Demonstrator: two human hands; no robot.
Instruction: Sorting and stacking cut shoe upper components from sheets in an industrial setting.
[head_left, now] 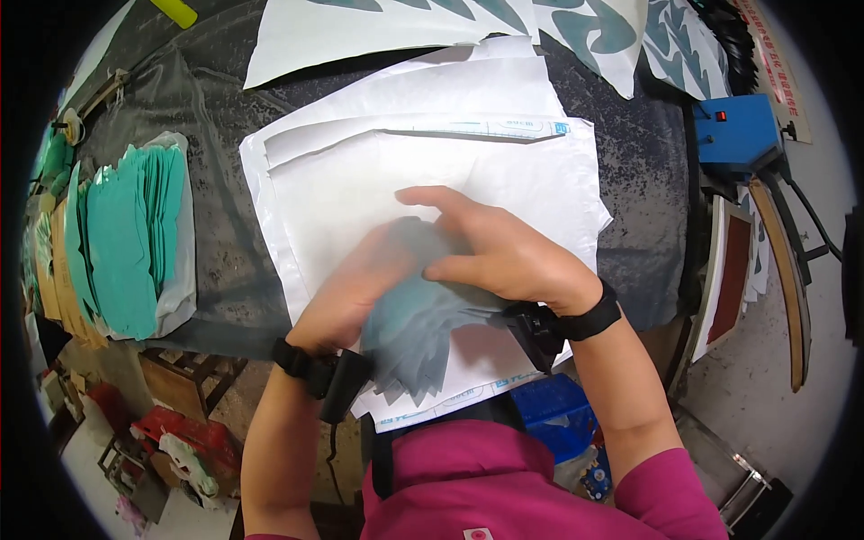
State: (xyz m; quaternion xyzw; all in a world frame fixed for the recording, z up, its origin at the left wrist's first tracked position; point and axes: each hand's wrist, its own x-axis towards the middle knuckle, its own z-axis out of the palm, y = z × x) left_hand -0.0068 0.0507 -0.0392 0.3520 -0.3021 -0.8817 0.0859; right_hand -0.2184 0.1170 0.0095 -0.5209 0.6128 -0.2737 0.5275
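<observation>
A loose, fanned bundle of thin grey-green cut pieces [405, 346] lies below and between my hands, over white sheets [333, 193]. My left hand [373, 261] is at the bundle's upper left side; motion smears its fingers, so their grip is unclear. Over the bundle's upper right end is my right hand [504, 247], its thumb and forefinger spread apart. Part of the grey-green material shows between that thumb and forefinger. The right hand's other fingers are mostly hidden. Both wrists carry black straps with small black devices.
To the left stands a stack of teal cut pieces [126, 238] on clear plastic. White sheets with grey-green curved shapes [585, 36] lie along the far side. A blue machine [738, 135] is at the right. A blue bin [553, 405] sits below the table's near edge.
</observation>
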